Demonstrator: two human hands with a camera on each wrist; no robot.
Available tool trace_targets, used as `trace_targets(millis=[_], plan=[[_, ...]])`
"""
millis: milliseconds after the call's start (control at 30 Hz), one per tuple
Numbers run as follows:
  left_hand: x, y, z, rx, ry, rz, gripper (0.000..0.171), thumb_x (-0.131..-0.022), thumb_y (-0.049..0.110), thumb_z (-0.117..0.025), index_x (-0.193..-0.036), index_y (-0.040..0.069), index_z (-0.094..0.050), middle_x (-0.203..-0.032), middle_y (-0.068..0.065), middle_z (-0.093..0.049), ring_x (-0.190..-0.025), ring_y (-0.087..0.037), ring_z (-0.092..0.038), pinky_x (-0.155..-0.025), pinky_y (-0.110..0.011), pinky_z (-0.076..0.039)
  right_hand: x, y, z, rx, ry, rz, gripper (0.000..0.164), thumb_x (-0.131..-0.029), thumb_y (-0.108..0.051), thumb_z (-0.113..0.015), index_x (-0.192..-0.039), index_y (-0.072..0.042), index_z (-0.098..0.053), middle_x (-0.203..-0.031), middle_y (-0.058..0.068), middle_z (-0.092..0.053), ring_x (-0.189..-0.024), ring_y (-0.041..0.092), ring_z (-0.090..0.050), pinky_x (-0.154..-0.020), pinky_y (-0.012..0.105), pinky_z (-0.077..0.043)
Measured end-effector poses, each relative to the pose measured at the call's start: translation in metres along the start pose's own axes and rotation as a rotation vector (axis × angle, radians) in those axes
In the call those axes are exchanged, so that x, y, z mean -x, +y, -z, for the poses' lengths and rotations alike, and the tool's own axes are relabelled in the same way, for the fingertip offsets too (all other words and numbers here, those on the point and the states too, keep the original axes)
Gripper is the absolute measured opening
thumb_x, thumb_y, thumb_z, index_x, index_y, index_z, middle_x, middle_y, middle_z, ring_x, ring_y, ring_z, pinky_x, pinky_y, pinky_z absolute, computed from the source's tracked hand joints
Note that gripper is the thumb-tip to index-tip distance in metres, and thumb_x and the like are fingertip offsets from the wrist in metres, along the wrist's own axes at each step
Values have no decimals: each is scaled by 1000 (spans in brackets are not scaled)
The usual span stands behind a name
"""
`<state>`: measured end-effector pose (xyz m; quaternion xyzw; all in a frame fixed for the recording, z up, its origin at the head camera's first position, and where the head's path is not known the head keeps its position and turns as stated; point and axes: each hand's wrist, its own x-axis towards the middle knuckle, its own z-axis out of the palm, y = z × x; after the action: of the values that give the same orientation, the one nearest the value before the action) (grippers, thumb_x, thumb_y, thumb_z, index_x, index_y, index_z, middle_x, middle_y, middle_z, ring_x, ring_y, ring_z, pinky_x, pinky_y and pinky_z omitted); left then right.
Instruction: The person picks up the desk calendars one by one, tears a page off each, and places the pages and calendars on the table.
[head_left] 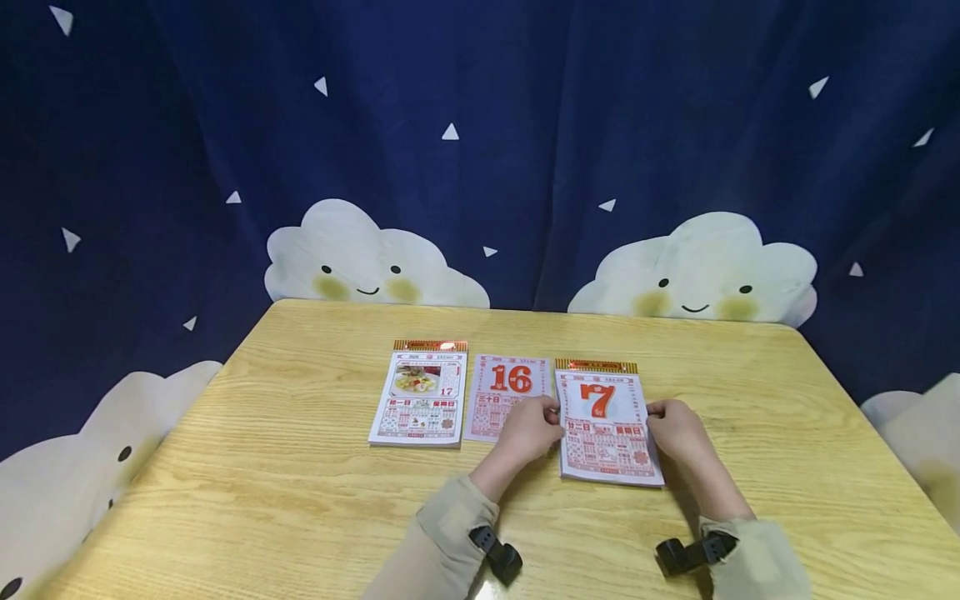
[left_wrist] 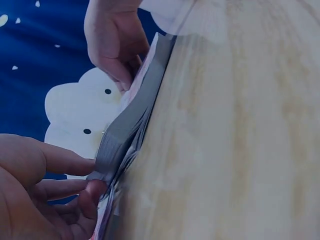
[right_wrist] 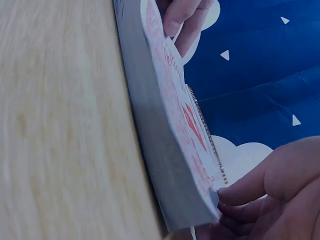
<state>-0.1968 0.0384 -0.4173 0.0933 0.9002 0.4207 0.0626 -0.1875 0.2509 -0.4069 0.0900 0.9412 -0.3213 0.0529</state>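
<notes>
A thick tear-off calendar [head_left: 602, 433] showing a red 7 lies on the table, with a gold-and-red strip along its top. My left hand [head_left: 527, 427] pinches its left edge, and in the left wrist view the fingers [left_wrist: 70, 161] meet the stacked grey page edges. On the opposite side my right hand [head_left: 681, 432] grips the right edge; its thumb [right_wrist: 250, 182] lies at the pad's upper corner in the right wrist view. Left of this pad is a pink sheet [head_left: 517, 379] printed with 16, partly covered by my left hand.
A second tear-off calendar [head_left: 417, 417], with a food picture and the number 17, lies farther left. Everything rests on a light wooden table [head_left: 300, 483]. Behind it hangs a dark blue curtain [head_left: 510, 100] printed with white clouds and triangles. Black wrist cameras sit on both sleeves.
</notes>
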Motion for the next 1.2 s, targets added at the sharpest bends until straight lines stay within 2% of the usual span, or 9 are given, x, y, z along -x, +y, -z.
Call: trace_targets(millis=[133, 267, 500, 600, 700, 800, 967, 1067, 1200], plan=[[0, -1, -4, 79, 32, 14, 42, -69, 3, -69, -110, 3, -64, -87, -3, -65, -76, -11, -56, -69, -20, -47, 2, -1, 1, -114, 4, -28, 37, -86, -5, -39, -113, 17, -52, -99, 28, -56, -89, 33, -51, -75, 39, -44], [0, -1, -7, 167, 88, 5, 43, -67, 0, -68, -110, 5, -65, -94, -9, -65, -81, -15, -59, -70, -22, -49, 3, -4, 5, -174, 24, -31, 37, -89, -4, -38, -117, 18, -48, -107, 31, -52, -95, 35, -50, -79, 40, -44], [1, 1, -10, 404, 116, 40, 41, -73, -2, -65, -113, 5, -63, -107, -11, -65, -86, -16, -64, -70, -21, -53, 7, -10, 10, -287, 82, -29, 36, -90, -4, -39, -119, 16, -45, -103, 26, -53, -78, 19, -56, -61, 23, -50], [1, 2, -10, 447, 133, 45, 42, -73, -4, -64, -114, 5, -63, -104, -10, -65, -83, -14, -64, -66, -19, -53, 9, -12, 10, -303, 127, -25, 34, -90, -4, -40, -119, 14, -47, -105, 25, -54, -76, 14, -55, -60, 20, -50], [0, 2, -9, 475, 146, 40, 43, -73, -5, -65, -114, 7, -63, -96, -10, -65, -79, -10, -61, -61, -18, -51, 9, -14, 11, -340, 153, -16, 36, -91, -3, -41, -122, 13, -45, -111, 27, -54, -82, 16, -56, -61, 18, -50], [-1, 2, -6, 544, 141, 46, 44, -73, -6, -65, -115, 7, -63, -92, -10, -65, -77, -9, -60, -56, -19, -50, 9, -16, 13, -374, 162, -10, 39, -91, -3, -40, -128, 11, -41, -116, 27, -52, -90, 19, -55, -62, 15, -48], [-3, 0, 5, 661, 112, 14, 53, -74, -8, -63, -125, 3, -54, -105, -10, -62, -83, -13, -61, -63, -19, -52, 7, -22, 16, -443, 136, -1, 41, -93, -4, -39, -131, 10, -40, -122, 25, -49, -87, 8, -52, -67, 12, -48], [-5, -4, 14, 741, 72, -9, 60, -74, -9, -62, -131, 1, -47, -113, -13, -59, -92, -21, -60, -71, -20, -52, 5, -24, 16, -524, 98, 7, 41, -93, -3, -39, -131, 11, -39, -122, 25, -47, -83, 3, -52, -70, 15, -50], [-6, -13, 26, 812, -13, -55, 58, -75, -8, -61, -130, 1, -48, -120, -16, -54, -102, -31, -56, -76, -19, -49, -5, -18, 10, -647, 86, 39, 40, -92, -2, -44, -129, 12, -41, -112, 18, -52, -81, 4, -55, -70, 19, -52]])
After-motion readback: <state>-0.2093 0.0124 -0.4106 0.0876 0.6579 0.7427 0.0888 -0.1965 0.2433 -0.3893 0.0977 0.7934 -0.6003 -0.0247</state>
